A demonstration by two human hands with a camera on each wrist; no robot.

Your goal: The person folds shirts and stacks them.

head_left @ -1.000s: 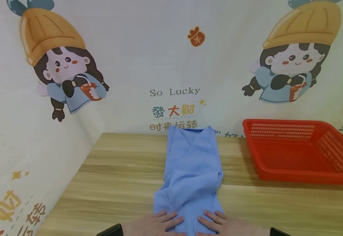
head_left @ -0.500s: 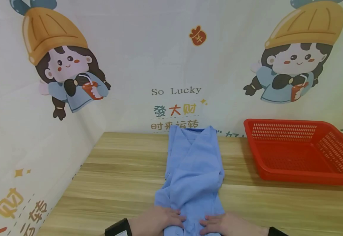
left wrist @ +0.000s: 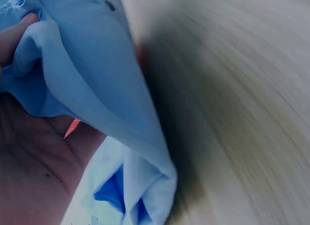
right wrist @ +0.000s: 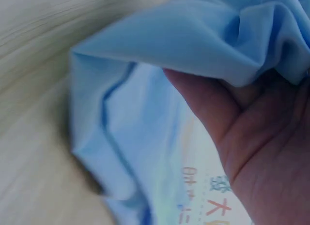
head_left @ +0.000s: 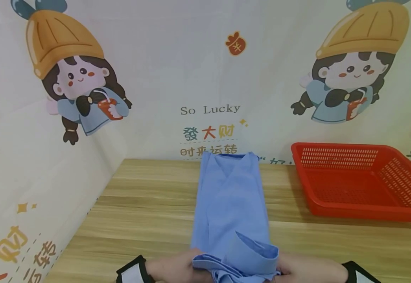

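Observation:
A light blue shirt [head_left: 233, 200] lies in a long narrow strip on the table, its far end against the backdrop. Its near end is lifted and bunched in folds between both hands. My left hand [head_left: 177, 268] grips the left side of this bunch; in the left wrist view the thumb [left wrist: 17, 36] presses on the cloth above the palm. On the right side, my right hand [head_left: 306, 269] holds the gathered cloth. The right wrist view shows the right palm [right wrist: 271, 133] under the fabric, with the fingertips hidden by it.
A red plastic basket [head_left: 364, 212] stands at the right rear of the wood-grain table [head_left: 138, 204]. A white printed backdrop [head_left: 155, 78] rises behind the table and along its left side.
Both hands lay spread on the shirt's near end, then their fingers curled in. Now they have lifted and gathered that end, and the shirt's middle lies smoother.

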